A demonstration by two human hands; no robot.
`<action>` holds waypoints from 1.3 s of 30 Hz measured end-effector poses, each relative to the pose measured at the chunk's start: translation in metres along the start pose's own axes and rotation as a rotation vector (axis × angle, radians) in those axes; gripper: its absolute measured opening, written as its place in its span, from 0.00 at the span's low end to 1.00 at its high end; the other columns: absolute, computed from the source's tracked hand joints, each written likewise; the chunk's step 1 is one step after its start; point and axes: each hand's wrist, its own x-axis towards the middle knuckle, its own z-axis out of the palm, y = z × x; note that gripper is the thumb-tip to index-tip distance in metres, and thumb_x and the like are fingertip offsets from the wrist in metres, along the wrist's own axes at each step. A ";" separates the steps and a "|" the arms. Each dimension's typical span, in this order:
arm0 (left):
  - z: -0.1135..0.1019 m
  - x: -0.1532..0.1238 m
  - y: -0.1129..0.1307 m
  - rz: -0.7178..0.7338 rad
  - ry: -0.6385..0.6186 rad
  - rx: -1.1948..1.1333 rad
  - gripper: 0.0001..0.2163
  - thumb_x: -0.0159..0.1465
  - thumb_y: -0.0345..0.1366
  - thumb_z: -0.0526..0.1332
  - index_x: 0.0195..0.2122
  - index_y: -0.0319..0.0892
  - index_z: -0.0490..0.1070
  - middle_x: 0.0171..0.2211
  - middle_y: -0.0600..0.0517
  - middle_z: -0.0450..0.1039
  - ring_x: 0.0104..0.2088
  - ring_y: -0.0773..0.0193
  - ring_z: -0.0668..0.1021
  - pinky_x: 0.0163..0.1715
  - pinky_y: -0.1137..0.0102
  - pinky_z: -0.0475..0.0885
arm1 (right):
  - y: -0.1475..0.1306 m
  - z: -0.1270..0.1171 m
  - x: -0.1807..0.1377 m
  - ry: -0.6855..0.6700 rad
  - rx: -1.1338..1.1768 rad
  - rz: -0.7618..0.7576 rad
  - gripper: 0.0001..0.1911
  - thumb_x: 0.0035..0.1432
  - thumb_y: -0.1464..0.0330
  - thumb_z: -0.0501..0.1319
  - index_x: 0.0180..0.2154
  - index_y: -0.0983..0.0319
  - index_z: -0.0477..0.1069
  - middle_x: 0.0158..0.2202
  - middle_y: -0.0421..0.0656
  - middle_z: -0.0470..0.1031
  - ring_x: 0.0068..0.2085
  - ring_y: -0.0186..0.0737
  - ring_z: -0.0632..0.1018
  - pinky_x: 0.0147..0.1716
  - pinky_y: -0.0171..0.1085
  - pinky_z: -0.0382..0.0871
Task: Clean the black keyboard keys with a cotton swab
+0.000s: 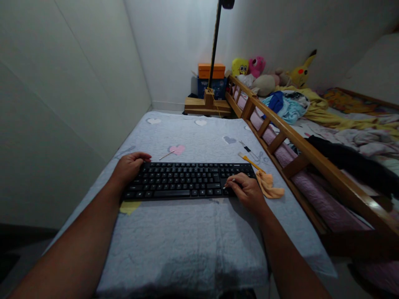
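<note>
One black keyboard lies on our cloth-covered desk; our left hand holds its left end, while our right hand pinches a white-tipped swab over its right part.

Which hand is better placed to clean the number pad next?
Probably the right hand: it's over the number pad, seemingly pinching a cotton swab. The left hand is at the opposite end of the black keyboard.

The heart-printed, cloth-covered table is bearing a black keyboard; a white swab is lying just beyond it. A yellow-handled brush, a black-banded tool and an orange cloth are resting at right.
</note>
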 end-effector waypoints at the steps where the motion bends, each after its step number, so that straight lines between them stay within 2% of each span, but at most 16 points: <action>1: 0.000 0.000 0.000 -0.001 -0.001 0.000 0.16 0.46 0.39 0.56 0.34 0.45 0.79 0.36 0.50 0.83 0.41 0.52 0.81 0.48 0.61 0.75 | 0.001 -0.001 -0.001 0.006 -0.002 0.009 0.11 0.64 0.72 0.59 0.32 0.58 0.78 0.32 0.43 0.80 0.37 0.41 0.78 0.39 0.40 0.69; 5: 0.000 0.001 -0.001 0.004 -0.006 0.013 0.16 0.46 0.39 0.56 0.34 0.44 0.79 0.36 0.50 0.83 0.41 0.52 0.81 0.47 0.61 0.75 | 0.004 -0.004 -0.003 0.016 -0.003 0.028 0.11 0.65 0.71 0.59 0.32 0.58 0.78 0.32 0.42 0.79 0.36 0.41 0.78 0.38 0.39 0.68; 19: 0.000 0.000 -0.001 0.039 -0.007 0.036 0.17 0.47 0.38 0.56 0.34 0.44 0.79 0.36 0.50 0.83 0.40 0.52 0.81 0.49 0.61 0.75 | -0.005 0.003 -0.001 0.006 -0.009 -0.060 0.10 0.64 0.71 0.59 0.33 0.57 0.78 0.32 0.43 0.80 0.37 0.42 0.78 0.38 0.41 0.70; 33: 0.000 0.001 -0.002 0.066 0.008 0.062 0.17 0.48 0.38 0.56 0.35 0.44 0.80 0.36 0.50 0.83 0.41 0.53 0.81 0.49 0.61 0.75 | -0.009 -0.003 -0.009 -0.057 -0.024 -0.124 0.10 0.63 0.75 0.57 0.36 0.58 0.76 0.33 0.43 0.79 0.38 0.42 0.77 0.39 0.41 0.70; 39: 0.000 0.001 -0.001 0.052 0.012 0.050 0.16 0.47 0.38 0.55 0.33 0.45 0.80 0.36 0.51 0.83 0.40 0.53 0.81 0.49 0.62 0.75 | -0.009 0.001 -0.007 -0.010 -0.027 -0.149 0.09 0.65 0.74 0.58 0.36 0.58 0.76 0.33 0.43 0.80 0.37 0.43 0.78 0.39 0.42 0.70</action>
